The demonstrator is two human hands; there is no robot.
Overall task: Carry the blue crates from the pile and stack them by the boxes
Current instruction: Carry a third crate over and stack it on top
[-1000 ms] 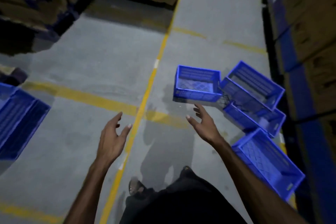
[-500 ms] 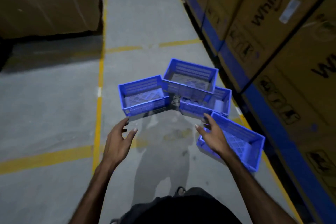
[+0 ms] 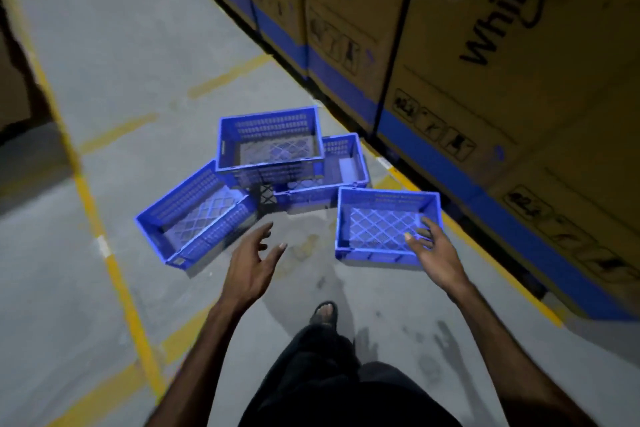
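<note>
Two hands out front, both spread loose and holding nothing: left hand point(image 3: 252, 262) over bare concrete floor point(image 3: 145, 55), right hand point(image 3: 437, 253) over the near right corner of the nearest blue crate point(image 3: 384, 224). Past them, three more blue crates in a jumble: a tilted one point(image 3: 197, 215) on the left, one perched on top point(image 3: 270, 142), one behind point(image 3: 346, 163). Beyond, along the right edge of the floor, cardboard boxes point(image 3: 485, 45) printed "Whirl…", rest cut off. Small labels too blurry to read.

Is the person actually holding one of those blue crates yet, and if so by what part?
No, nothing is held. The left hand is open over the floor, and the right hand is open over the nearest crate.
</note>
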